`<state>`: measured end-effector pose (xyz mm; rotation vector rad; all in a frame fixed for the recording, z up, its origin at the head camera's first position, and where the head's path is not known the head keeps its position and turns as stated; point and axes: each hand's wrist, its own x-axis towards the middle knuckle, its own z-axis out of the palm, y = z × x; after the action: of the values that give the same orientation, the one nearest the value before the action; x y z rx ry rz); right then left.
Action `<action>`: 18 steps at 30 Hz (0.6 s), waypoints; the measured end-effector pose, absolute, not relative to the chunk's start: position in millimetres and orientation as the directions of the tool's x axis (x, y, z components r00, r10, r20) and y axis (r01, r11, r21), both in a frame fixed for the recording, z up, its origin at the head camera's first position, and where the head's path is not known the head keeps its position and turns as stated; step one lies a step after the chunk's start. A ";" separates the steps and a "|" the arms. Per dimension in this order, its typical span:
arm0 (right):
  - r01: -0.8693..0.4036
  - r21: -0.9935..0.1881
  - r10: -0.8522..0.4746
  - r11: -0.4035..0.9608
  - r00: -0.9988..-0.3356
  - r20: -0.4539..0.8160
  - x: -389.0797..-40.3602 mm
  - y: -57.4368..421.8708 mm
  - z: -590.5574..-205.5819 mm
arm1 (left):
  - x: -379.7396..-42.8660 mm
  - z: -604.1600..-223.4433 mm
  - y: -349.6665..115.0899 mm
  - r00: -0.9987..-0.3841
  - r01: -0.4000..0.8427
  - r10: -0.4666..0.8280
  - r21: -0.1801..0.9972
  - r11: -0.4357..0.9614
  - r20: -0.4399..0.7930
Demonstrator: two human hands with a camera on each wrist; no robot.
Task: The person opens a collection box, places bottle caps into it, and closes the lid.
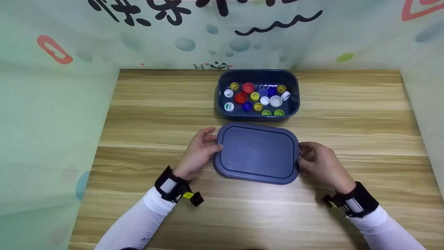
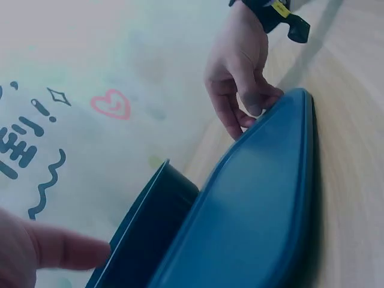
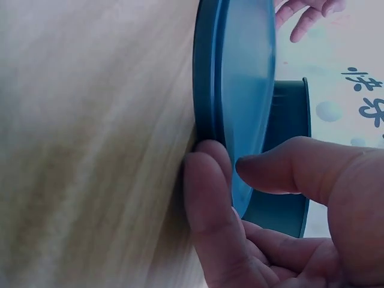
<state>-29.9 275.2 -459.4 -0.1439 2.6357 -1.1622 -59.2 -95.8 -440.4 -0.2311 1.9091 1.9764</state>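
A blue-grey lid (image 1: 257,152), rectangular with rounded corners, is low over the table in front of the dark blue box (image 1: 258,117). At its right edge my right hand (image 1: 324,165) pinches it, thumb (image 3: 276,168) on the upper side and fingers curled at the rim. My left hand (image 1: 198,152) is at the opposite edge with its fingers spread; the thumb overlaps the rim in the head view. In the left wrist view one finger (image 2: 72,246) of that hand stretches out straight. Inside the box are loose bottle caps, such as a red cap (image 1: 240,98) and a white cap (image 1: 276,101).
The wood-grain table (image 1: 156,104) carries the box near its back edge, close behind the lid. A pale printed cloth (image 1: 156,45) with writing and dots rises behind it and along both sides. Each wrist wears a black strap (image 1: 359,199) with a small camera.
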 end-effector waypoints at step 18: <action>0.154 -0.906 -0.224 0.395 -0.940 -0.258 -24.2 289.3 -452.6 | -57.4 -419.5 -97.8 -0.946 -0.245 0.227 0.969 -0.037 -0.231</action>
<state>-24.2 289.3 -452.6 -0.0608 2.3199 -1.5593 -57.4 -97.8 -419.5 -0.0194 1.9224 2.0531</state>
